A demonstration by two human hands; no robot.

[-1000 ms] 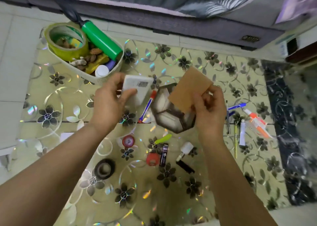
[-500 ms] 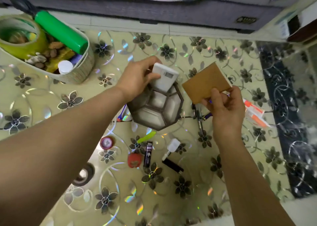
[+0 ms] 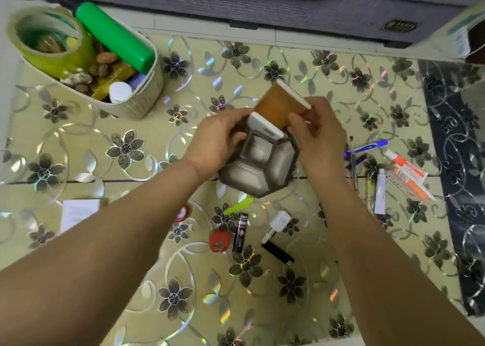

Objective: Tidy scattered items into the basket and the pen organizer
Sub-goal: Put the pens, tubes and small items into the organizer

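- Black lighter (image 3: 277, 252), purple tube (image 3: 241, 232) and red cap (image 3: 219, 241) lie loose on the floral mat (image 3: 301, 306), lower centre.
- Left hand (image 3: 219, 141) grips a white device (image 3: 265, 127) at the rim of the hexagonal pen organizer (image 3: 258, 166), mid-frame.
- Right hand (image 3: 319, 138) pinches a brown notepad (image 3: 281, 104), tilted, just above the organizer.
- Pens (image 3: 367, 147) lie right of centre.
- Basket (image 3: 141, 99) sits upper left, holding a green cylinder (image 3: 114, 37) and a tape roll (image 3: 47, 38).
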